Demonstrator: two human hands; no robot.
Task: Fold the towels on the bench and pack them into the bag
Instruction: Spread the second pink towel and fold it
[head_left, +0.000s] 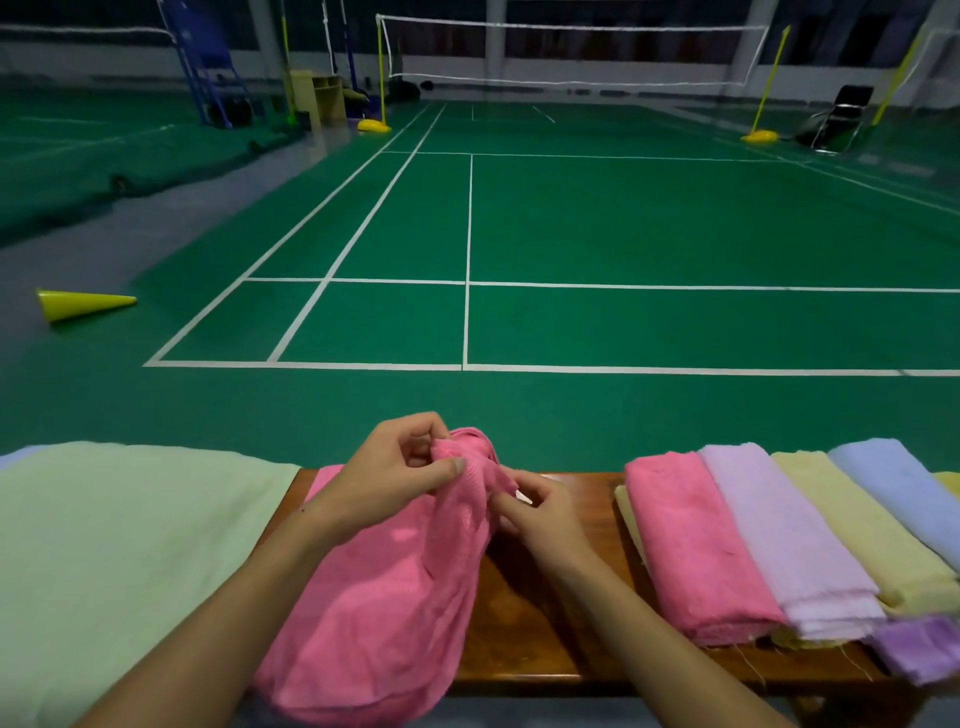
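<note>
A green badminton court (623, 218) with white lines fills the far part of the view, and a net (571, 52) crosses it at the back. Near the camera is a brown wooden bench (561, 597). A big pale green cloth (130, 545) covers its left end. On the right, folded towels (779, 535) lie side by side, touching: pink, lilac, yellow and blue. In the middle, a loose pink towel (374, 613) lies on the bench and hangs over its near edge. The left hand (395, 467) pinches its raised top between thumb and curled fingers. The right hand (535, 506) holds the same towel just beside, fingers curled. A yellow cone (83, 304) lies on its side at the left.
</note>
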